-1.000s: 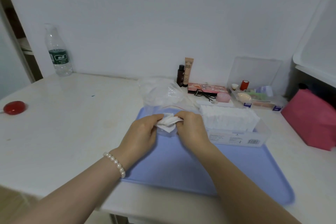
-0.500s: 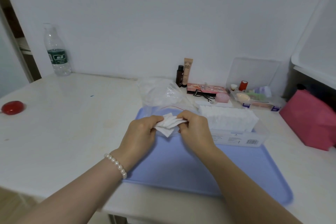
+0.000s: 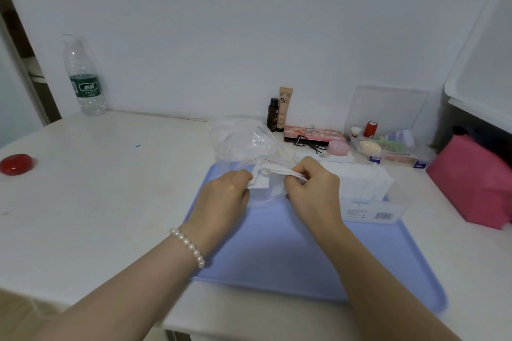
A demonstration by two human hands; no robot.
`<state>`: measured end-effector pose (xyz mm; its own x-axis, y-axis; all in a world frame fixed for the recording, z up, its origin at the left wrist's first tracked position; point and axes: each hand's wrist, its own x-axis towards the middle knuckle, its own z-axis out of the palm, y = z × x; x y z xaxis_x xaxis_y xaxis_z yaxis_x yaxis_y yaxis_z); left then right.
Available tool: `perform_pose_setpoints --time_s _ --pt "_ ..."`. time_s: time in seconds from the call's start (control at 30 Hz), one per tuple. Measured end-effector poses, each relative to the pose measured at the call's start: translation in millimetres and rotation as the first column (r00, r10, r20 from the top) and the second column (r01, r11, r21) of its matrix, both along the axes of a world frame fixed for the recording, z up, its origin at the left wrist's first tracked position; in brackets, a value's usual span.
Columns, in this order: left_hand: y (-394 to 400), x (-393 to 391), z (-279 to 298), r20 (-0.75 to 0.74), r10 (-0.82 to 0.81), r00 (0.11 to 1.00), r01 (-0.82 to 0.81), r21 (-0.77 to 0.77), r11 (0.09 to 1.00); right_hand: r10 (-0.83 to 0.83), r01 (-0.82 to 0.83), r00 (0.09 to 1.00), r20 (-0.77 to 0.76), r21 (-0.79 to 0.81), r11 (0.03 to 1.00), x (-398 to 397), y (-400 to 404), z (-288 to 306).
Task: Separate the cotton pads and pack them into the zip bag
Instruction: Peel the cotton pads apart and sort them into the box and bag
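Over the smooth blue tray (image 3: pixel 291 252), both hands (image 3: pixel 266 188) pinch thin, soft white cotton pads (image 3: pixel 273 173).

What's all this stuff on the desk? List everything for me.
Thin cotton pads: a few, white, pinched between both hands.
Clear zip bag with red seal: one, under the hands.
Clear box of cotton pads: one, on the tray's right.
Flat plastic tray: one, blue, centre.
Plastic water bottle: one, clear, back left.
Round object: one, red, far left.
BB cream tube: one, beige, by the wall.
Fabric pouch: one, pink, right.
Left hand, right hand: each grips the pads.
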<state>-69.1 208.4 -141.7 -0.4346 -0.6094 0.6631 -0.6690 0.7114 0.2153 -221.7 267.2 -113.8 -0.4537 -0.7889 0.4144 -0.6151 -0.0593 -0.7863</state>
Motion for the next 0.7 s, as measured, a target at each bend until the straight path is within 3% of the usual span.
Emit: perform_pose_setpoints --time_s 0.13,0.27,0.33,0.43,0.5,0.57,0.7 --pt "7 7 -1 -0.223 0.005 0.975 0.015 0.087 0.996 0.044 -0.043 0.995 -0.093 0.004 0.999 0 3 -1" --pt "16 29 5 -0.484 0.102 0.869 -0.026 0.163 0.986 0.086 -0.066 0.954 -0.287 0.079 0.995 9 -3 -8" --pt "16 37 7 -0.539 0.144 0.83 -0.037 0.204 0.978 0.115 -0.046 0.901 -0.419 0.171 0.984 16 -10 -10" --pt "18 39 7 -0.531 0.105 0.841 0.008 0.206 0.979 0.202 0.009 0.787 -0.583 0.338 0.941 22 -21 -12" --pt "19 34 6 -0.517 0.058 0.854 0.053 0.197 0.979 0.286 -0.017 0.761 -0.582 0.424 0.905 23 -23 -13" --pt "18 29 6 -0.522 0.025 0.852 0.09 0.193 0.977 0.315 -0.073 0.798 -0.513 0.437 0.897 22 -17 -7" --pt "17 11 14 -0.591 0.05 0.805 0.167 0.306 0.937 0.118 -0.084 0.943 -0.311 0.121 0.989 9 5 12"
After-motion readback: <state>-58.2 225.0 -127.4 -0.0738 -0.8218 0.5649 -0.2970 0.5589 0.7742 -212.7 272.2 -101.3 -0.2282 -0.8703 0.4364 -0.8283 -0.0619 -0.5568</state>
